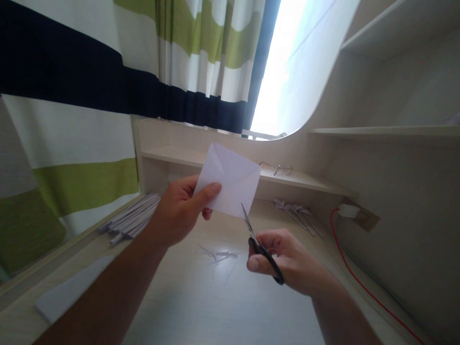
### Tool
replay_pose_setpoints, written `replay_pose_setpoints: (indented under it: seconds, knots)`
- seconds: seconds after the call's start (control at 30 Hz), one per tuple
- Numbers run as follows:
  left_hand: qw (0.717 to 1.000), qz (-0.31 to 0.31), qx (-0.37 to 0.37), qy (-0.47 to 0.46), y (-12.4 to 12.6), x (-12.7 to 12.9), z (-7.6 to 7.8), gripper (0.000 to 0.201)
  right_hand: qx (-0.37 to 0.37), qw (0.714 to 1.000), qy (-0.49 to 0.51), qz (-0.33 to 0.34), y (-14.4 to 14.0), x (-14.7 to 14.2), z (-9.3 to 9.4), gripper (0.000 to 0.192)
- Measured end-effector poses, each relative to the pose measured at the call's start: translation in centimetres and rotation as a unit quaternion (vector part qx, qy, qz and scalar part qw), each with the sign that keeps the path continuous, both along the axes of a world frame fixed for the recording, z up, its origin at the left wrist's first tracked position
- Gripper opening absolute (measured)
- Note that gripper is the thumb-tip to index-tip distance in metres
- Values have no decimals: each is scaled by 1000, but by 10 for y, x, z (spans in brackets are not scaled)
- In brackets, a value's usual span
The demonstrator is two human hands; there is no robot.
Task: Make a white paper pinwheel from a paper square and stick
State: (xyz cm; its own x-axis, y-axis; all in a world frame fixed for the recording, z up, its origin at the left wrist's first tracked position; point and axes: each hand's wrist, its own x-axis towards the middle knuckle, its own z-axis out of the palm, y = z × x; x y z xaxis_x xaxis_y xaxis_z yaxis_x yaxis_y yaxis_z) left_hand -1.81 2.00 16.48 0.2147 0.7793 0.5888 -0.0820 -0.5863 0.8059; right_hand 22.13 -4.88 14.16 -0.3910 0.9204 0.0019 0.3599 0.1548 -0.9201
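Observation:
A square sheet of white paper (235,179) with creases running in from its corners is held up above the desk. My left hand (183,206) pinches its left edge, thumb on the near face and fingers behind. My right hand (283,261) grips a pair of scissors (260,250) by its black handles. The metal blades point up and left, and their tips overlap the lower right corner of the paper in view. I cannot tell whether they touch it. Thin paper scraps (219,256) lie on the desk below.
Rolled paper sticks (134,218) are piled at the left, near a white paper stack (74,287). Paper pinwheels on sticks (296,211) lie at the back right. Glasses (283,170) rest on the shelf (305,178). A red cable (354,275) hangs from a white plug (348,211).

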Motion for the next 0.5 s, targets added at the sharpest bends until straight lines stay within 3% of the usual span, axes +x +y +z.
replay_pose_setpoints:
  seconds: [0.5]
  knots:
    - [999,29,-4,19,0,0,0,37,-8,1000,12,-7,0,0,-1,38]
